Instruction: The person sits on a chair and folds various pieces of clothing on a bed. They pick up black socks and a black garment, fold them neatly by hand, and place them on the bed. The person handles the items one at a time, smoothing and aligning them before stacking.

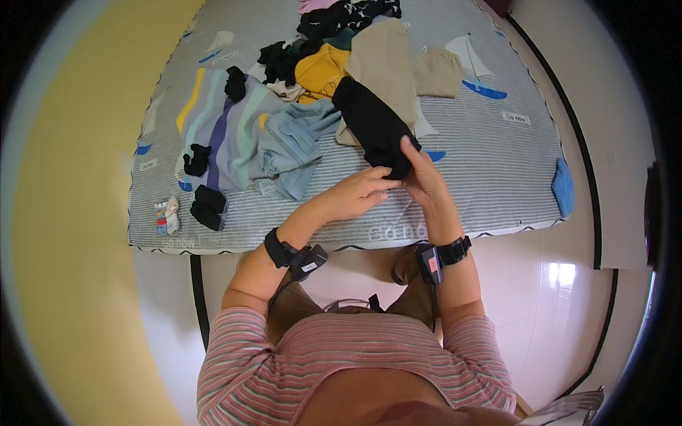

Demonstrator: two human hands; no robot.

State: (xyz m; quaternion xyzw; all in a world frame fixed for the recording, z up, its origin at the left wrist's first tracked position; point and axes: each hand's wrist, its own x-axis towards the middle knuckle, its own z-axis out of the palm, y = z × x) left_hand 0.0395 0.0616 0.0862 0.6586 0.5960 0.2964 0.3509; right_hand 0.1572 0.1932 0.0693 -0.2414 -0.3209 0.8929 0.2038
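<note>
A long, narrow black cloth garment (373, 121) lies slanted over beige trousers (383, 53), its lower end lifted at my hands. I cannot tell exactly what garment it is. My right hand (425, 176) grips that end from the right, thumb on top. From the left, my left hand (359, 192) has its fingertips at the same end, the index finger over the cloth. Left of the garment is a crumpled light-blue denim piece (291, 145). Behind it lies a yellow garment (321, 67).
The bed (490, 177) has a grey striped cover. A striped pastel garment (224, 128) lies left, with small black bundles (208, 207) around it. Patterned socks (167, 215) sit near the front left corner. A blue cloth (563, 188) hangs at the right edge. Dark clothes (341, 20) lie farther back.
</note>
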